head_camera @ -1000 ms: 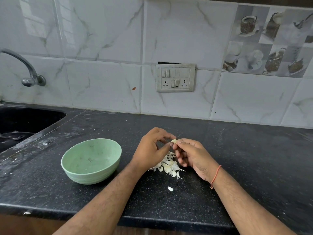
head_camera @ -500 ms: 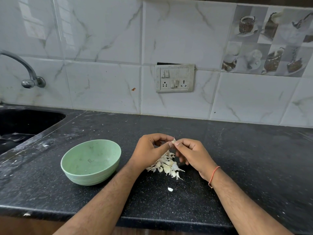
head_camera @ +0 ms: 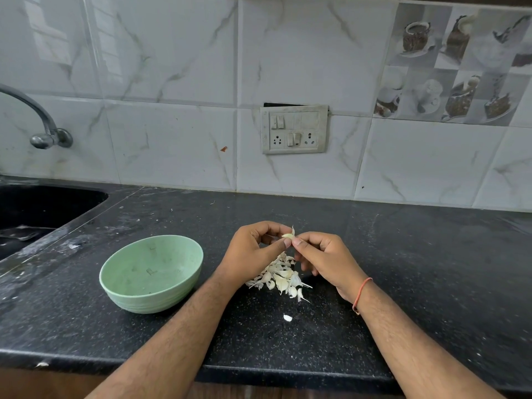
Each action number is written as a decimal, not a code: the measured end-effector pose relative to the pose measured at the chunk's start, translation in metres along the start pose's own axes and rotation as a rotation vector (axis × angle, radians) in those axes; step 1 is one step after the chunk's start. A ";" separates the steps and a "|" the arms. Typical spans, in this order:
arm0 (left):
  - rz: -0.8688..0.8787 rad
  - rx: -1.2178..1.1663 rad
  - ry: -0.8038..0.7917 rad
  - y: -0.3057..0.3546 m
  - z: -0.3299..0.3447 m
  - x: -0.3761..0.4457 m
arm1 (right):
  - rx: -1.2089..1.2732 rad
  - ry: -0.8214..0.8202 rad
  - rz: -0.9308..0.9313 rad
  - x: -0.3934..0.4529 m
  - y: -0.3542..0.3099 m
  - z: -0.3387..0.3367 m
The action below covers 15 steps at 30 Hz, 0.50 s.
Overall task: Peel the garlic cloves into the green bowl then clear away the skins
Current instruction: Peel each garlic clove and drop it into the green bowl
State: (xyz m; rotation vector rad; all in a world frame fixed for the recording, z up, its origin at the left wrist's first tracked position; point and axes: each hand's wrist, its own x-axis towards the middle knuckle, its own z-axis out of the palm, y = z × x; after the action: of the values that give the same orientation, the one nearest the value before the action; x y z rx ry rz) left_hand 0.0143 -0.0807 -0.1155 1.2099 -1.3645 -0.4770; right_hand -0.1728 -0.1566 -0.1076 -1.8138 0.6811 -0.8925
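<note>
- Both hands are raised a little above the black speckled tabletop [head_camera: 403, 254], meeting fingertip to fingertip over the middle of it.
- The left hand [head_camera: 253, 254] pinches a garlic clove [head_camera: 288, 236] between thumb and curled fingers; a thin wisp of skin stands up from the clove's top.
- The right hand [head_camera: 325, 259] pinches the same clove from the other side, thumb tip pressed against it, the remaining fingers curled underneath. A thin orange band [head_camera: 361, 295] circles that wrist.
- Directly beneath the hands lies a pile of garlic cloves and skins [head_camera: 280, 279], pale white, spread on the tabletop; from here I cannot tell which pieces are peeled and which are only husk.
- One small white scrap [head_camera: 287, 318] lies apart from the pile, nearer the tabletop's front edge.
- The green bowl [head_camera: 151, 273] stands upright to the left of the left forearm, near the pile but not touching it. A few tiny flecks mark its inside; no cloves show in it.
- At the far left a dark sink [head_camera: 43, 208] is set into the tabletop, with a metal tap [head_camera: 43, 125] coming out of the tiled wall above it.
- A switch and socket plate [head_camera: 294, 129] sits on the wall behind the hands.
</note>
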 end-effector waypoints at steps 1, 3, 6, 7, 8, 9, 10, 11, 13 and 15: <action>0.000 -0.001 0.000 0.001 0.000 0.000 | 0.011 -0.003 0.012 0.000 0.000 0.000; 0.003 0.005 -0.008 0.002 0.000 -0.001 | 0.060 -0.001 0.035 0.001 0.001 -0.001; 0.003 0.026 -0.029 0.002 0.001 -0.002 | 0.144 0.019 0.063 0.003 0.001 0.000; 0.000 0.037 -0.032 0.001 0.002 -0.003 | 0.173 0.029 0.071 0.004 0.002 -0.001; -0.002 0.048 -0.034 0.001 0.002 -0.003 | 0.200 0.037 0.078 0.005 0.002 -0.001; -0.003 0.055 -0.037 0.001 0.001 -0.003 | 0.222 0.042 0.082 0.005 0.003 -0.001; -0.003 0.058 -0.041 0.001 0.001 -0.003 | 0.240 0.043 0.083 0.006 0.004 -0.002; -0.002 0.062 -0.046 0.002 0.001 -0.004 | 0.255 0.044 0.082 0.006 0.005 -0.003; 0.003 0.071 -0.050 0.002 0.001 -0.004 | 0.272 0.049 0.083 0.007 0.007 -0.004; 0.007 0.073 -0.051 0.003 0.000 -0.004 | 0.268 0.050 0.085 0.008 0.009 -0.004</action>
State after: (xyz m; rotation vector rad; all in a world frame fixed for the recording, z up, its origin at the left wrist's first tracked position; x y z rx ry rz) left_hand 0.0118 -0.0759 -0.1152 1.2594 -1.4402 -0.4592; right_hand -0.1719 -0.1680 -0.1124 -1.5193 0.6326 -0.9285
